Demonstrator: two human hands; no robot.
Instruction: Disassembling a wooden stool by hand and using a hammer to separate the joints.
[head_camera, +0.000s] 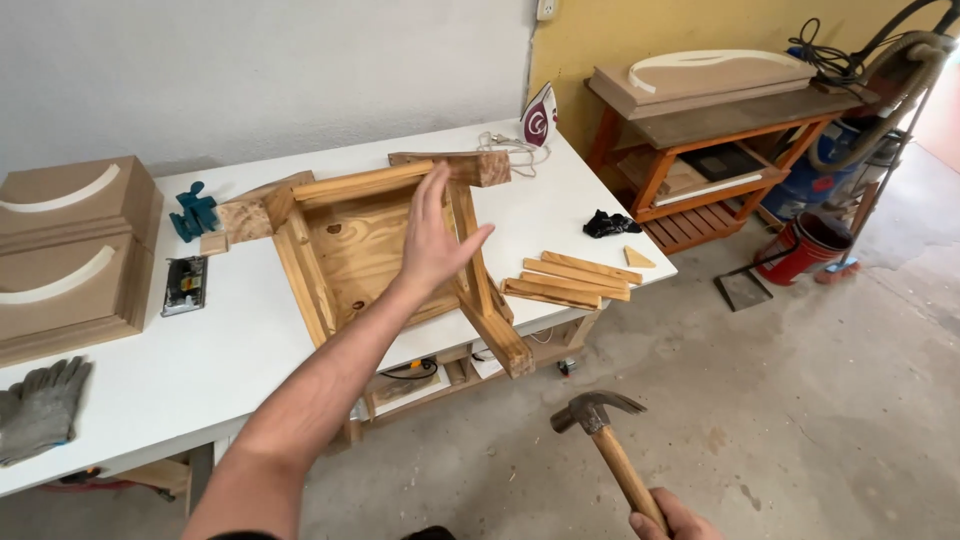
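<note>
Soft, even daylight is filling the scene, perhaps entering from the right. Shadows are staying faint, focus is holding sharp, and wide-angle distortion is bending the edges.

Honey-brown knotty stool on white table, tan slats, grey gloves, teal clamp, red bucket, orange shelf, yellow wall, brown-handled dark-headed hammer.

We see the left hand laid flat against the wooden stool frame lying on the white desk, while the right hand, near right, grips a claw hammer above the floor.
</note>
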